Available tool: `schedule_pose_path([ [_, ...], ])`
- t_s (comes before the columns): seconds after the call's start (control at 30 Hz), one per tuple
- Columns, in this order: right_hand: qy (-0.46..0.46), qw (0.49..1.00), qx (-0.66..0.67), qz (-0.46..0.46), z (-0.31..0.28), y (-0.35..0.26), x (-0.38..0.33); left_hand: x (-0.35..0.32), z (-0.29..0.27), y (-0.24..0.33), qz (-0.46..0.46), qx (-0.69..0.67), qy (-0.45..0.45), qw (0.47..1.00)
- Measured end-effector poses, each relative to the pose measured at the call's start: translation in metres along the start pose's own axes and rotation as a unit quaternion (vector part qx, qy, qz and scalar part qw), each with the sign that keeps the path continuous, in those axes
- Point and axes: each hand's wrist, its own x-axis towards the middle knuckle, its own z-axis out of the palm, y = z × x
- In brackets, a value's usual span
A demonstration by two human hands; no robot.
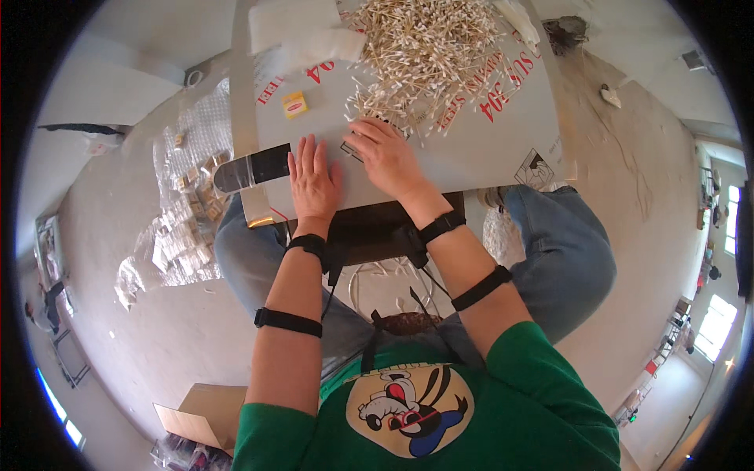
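A large loose heap of cotton swabs lies on the far part of the metal-topped table, its near edge spilling toward me. My right hand is at that near edge, fingers bent and drawn together toward the left. What its fingertips hold, if anything, is hidden. My left hand rests flat on the tabletop with fingers stretched out and nothing in it. Beside its fingers, to the left, lies a black strip with a rounded end. A small yellow box sits beyond my left hand.
Clear plastic bags lie at the table's far left. On the floor to the left, many small packs rest on bubble wrap. An open cardboard box stands at the lower left. A cord runs across the floor at right.
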Motion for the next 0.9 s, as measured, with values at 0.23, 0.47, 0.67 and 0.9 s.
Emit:
schedule_pose_path([
  [0.23,0.12,0.973,-0.018,0.195,-0.015,0.003,-0.049,0.0,-0.004,0.0,0.014,0.021,-0.012,1.0],
  [0.47,0.077,0.97,-0.042,0.228,-0.013,-0.001,-0.064,0.001,0.0,0.004,0.017,-0.05,0.028,0.998],
  [0.67,0.042,0.974,-0.075,0.212,-0.015,-0.005,-0.063,0.012,0.002,0.036,0.001,-0.092,0.008,0.996],
  [0.9,0.019,0.975,-0.07,0.21,-0.018,0.002,-0.063,0.002,0.0,0.015,-0.017,-0.092,0.04,0.995],
])
